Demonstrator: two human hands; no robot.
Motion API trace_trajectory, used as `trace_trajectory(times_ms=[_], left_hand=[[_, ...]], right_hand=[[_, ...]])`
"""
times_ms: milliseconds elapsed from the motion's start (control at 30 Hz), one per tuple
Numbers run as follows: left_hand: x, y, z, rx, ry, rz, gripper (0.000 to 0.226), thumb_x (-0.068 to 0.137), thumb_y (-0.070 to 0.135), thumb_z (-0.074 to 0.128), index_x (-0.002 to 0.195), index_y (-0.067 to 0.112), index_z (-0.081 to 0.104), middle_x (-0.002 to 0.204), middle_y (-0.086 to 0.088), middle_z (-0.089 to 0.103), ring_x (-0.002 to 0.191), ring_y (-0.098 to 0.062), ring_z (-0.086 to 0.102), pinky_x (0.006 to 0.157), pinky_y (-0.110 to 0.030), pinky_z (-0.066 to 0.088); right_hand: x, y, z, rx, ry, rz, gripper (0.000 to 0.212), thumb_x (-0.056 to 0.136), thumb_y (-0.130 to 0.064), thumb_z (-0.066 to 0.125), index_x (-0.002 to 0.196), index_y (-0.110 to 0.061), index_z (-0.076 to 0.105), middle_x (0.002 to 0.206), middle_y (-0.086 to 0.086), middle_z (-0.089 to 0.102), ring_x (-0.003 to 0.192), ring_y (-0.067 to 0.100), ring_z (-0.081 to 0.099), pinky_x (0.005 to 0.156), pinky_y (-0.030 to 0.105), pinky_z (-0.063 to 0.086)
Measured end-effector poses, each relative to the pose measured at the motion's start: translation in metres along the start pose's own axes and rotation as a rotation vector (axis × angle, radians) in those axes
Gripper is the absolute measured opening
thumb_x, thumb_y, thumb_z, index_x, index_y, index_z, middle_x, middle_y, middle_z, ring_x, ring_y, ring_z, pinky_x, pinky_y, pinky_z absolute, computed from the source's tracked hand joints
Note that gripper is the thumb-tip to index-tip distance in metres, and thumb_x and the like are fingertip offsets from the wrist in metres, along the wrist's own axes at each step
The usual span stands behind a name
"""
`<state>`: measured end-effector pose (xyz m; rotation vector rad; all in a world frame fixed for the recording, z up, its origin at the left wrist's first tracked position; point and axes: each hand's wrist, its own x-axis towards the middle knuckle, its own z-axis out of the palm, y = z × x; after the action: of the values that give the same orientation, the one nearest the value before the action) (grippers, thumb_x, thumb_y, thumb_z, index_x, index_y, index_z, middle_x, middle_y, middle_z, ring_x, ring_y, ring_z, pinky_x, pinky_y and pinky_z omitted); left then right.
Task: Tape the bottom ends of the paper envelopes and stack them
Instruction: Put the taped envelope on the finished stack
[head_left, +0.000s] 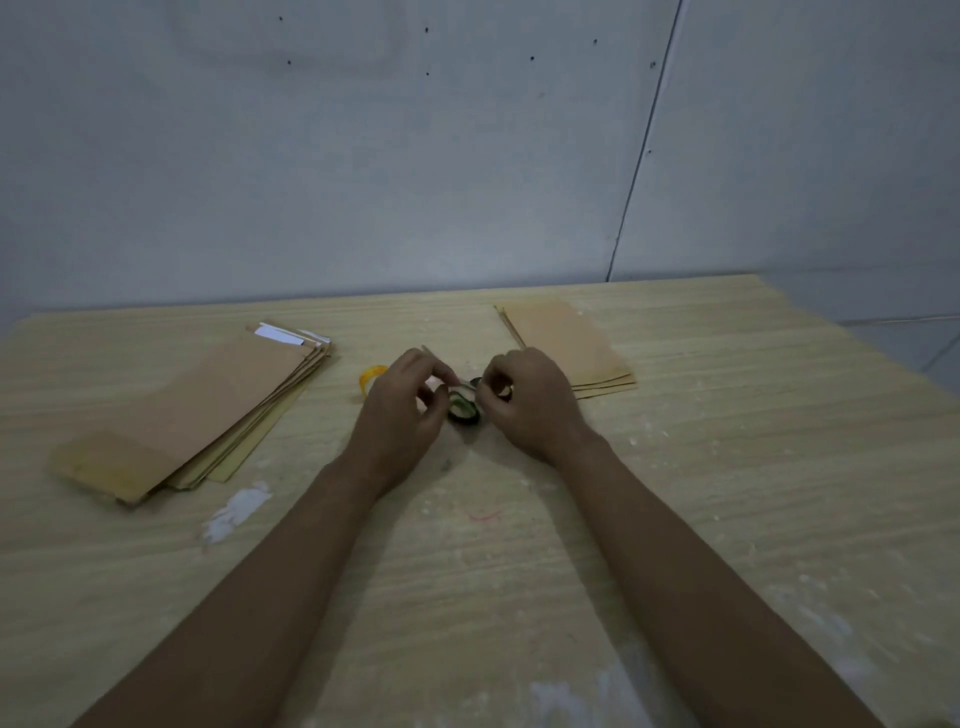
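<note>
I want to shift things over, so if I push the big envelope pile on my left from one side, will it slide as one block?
Probably not. The left envelope pile is already fanned, its edges stepped, so a side push would likely shear the sheets further apart. The paper looks thin and flat, so a single envelope lifted by one end would probably droop. The wooden table looks smooth, so the bottom sheets may slide easily.

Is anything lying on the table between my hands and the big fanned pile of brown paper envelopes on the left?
Nothing visible blocks it. Bare light wooden table lies between the left hand and the fanned pile of brown paper envelopes. The small yellow tape roll sits behind that path.
</note>
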<state>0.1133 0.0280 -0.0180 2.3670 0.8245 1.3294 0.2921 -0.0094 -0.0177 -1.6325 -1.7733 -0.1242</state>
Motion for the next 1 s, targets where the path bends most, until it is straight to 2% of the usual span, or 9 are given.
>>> trace_trajectory(times_ms=[100,300,367,433,500,667,767,900,1000], left_hand=[[-0.014,-0.003,-0.024,0.054,0.010,-0.018,0.027,0.078,-0.015,0.062,0.086,0.011,0.064,0.090,0.000,0.061,0.071,0.000,0.056,0.065,-0.005,0.036],[-0.041,-0.014,-0.067,0.139,0.056,-0.088,0.024,0.080,-0.011,0.065,0.087,0.013,0.063,0.088,0.004,0.061,0.069,-0.001,0.056,0.065,-0.007,0.037],[-0.047,-0.021,-0.082,0.200,0.097,-0.095,0.023,0.080,-0.006,0.065,0.088,0.015,0.063,0.089,0.004,0.060,0.070,-0.006,0.057,0.069,-0.018,0.042],[-0.050,-0.030,-0.094,0.321,0.136,-0.137,0.017,0.078,0.006,0.063,0.092,0.015,0.064,0.093,-0.001,0.062,0.080,-0.022,0.060,0.073,-0.035,0.046],[-0.056,-0.040,-0.107,0.501,0.160,-0.290,0.026,0.075,0.018,0.063,0.100,0.017,0.066,0.104,-0.006,0.063,0.096,-0.033,0.059,0.082,-0.043,0.042],[-0.068,-0.056,-0.128,0.668,0.089,-0.691,0.045,0.086,0.028,0.064,0.129,0.015,0.056,0.141,-0.008,0.051,0.134,-0.030,0.044,0.110,-0.056,0.021],[-0.067,-0.052,-0.131,0.672,0.010,-0.822,0.046,0.092,0.032,0.058,0.136,0.019,0.051,0.141,-0.009,0.051,0.128,-0.031,0.050,0.109,-0.053,0.024],[-0.063,-0.045,-0.134,0.653,0.084,-0.815,0.040,0.094,0.034,0.058,0.132,0.022,0.055,0.132,-0.008,0.059,0.122,-0.031,0.055,0.101,-0.046,0.034],[-0.059,-0.036,-0.138,0.620,0.147,-0.831,0.032,0.092,0.035,0.063,0.120,0.021,0.066,0.122,-0.010,0.066,0.117,-0.031,0.058,0.095,-0.041,0.043]], right_hand=[[-0.005,-0.018,0.004,0.014,-0.061,-0.075,0.014,0.083,-0.027,0.066,0.074,-0.016,0.064,0.066,0.002,0.061,0.065,0.020,0.050,0.057,0.029,0.033],[-0.021,-0.049,0.009,0.056,-0.058,-0.186,0.009,0.079,-0.023,0.067,0.070,-0.019,0.065,0.060,-0.003,0.061,0.061,0.019,0.055,0.057,0.025,0.036],[-0.025,-0.058,0.012,0.055,-0.081,-0.230,0.009,0.079,-0.022,0.067,0.071,-0.018,0.066,0.060,-0.004,0.062,0.062,0.018,0.056,0.058,0.025,0.039],[-0.028,-0.065,0.016,0.054,-0.112,-0.263,0.010,0.079,-0.024,0.065,0.072,-0.017,0.067,0.061,-0.003,0.063,0.064,0.020,0.057,0.058,0.030,0.045],[-0.031,-0.074,0.022,0.055,-0.130,-0.291,0.010,0.078,-0.024,0.064,0.072,-0.016,0.066,0.062,-0.002,0.063,0.066,0.023,0.057,0.058,0.034,0.047],[-0.034,-0.091,0.031,0.051,-0.154,-0.343,0.013,0.080,-0.025,0.063,0.073,-0.015,0.065,0.063,-0.001,0.062,0.065,0.021,0.053,0.055,0.036,0.046],[-0.035,-0.095,0.035,0.069,-0.164,-0.352,0.011,0.080,-0.025,0.064,0.074,-0.016,0.065,0.063,-0.004,0.061,0.065,0.019,0.052,0.056,0.036,0.045],[-0.033,-0.106,0.040,0.120,-0.200,-0.286,0.008,0.082,-0.025,0.065,0.079,-0.018,0.065,0.066,-0.007,0.059,0.066,0.013,0.050,0.059,0.033,0.043],[-0.029,-0.122,0.047,0.321,-0.224,-0.167,0.008,0.085,-0.021,0.066,0.093,-0.018,0.067,0.077,-0.008,0.062,0.063,0.007,0.055,0.064,0.031,0.049]])
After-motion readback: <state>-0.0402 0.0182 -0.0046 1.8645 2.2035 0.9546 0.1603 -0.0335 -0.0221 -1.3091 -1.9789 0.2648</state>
